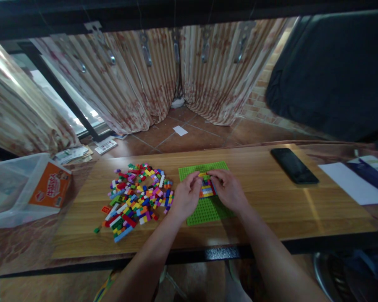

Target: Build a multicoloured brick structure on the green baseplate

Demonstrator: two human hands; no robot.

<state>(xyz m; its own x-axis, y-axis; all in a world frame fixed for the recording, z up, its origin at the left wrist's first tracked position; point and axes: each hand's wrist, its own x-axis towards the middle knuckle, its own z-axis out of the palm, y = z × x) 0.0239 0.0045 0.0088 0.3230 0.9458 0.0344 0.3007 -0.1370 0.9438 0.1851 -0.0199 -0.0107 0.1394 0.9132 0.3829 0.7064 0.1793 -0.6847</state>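
A green studded baseplate [208,212] lies on the table in front of me. On it stands a low block of multicoloured building bricks [207,192], with yellow bricks at its far edge. My left hand [188,195] is closed at the block's left side, thumb and fingers curled together against it. From the right, my right hand [229,189] closes on the block too, its fingertips at the far right corner. The fingers cover part of the bricks, and whether a loose brick is pinched between them cannot be made out.
A heap of loose bricks [138,197] spreads over the wooden table board [261,218] to the left. Further left stands a clear plastic bin [15,188] with an orange label. A black phone [293,165] and white paper [349,180] lie at right.
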